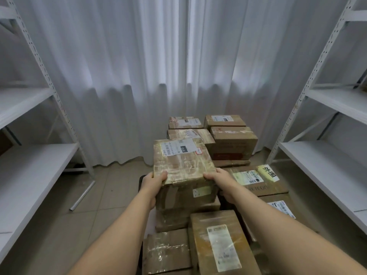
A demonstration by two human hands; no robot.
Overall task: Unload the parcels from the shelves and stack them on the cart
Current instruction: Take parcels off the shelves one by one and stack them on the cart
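A taped brown cardboard parcel (181, 161) with a white shipping label sits on top of the stack in the middle of the view. My left hand (153, 182) grips its near left corner and my right hand (219, 180) grips its near right corner, thumbs on the top face. Under and around it lie several other brown parcels, among them a labelled one (220, 247) nearest me and one with a yellow tag (258, 179) to the right. The cart itself is almost wholly hidden beneath the parcels; a dark edge (141, 180) shows at the left.
White metal shelves stand on the left (33, 165) and right (325, 165), their visible boards bare. A white curtain (178, 76) hangs behind. A loose metal tube (82, 195) lies on the tiled floor at the left.
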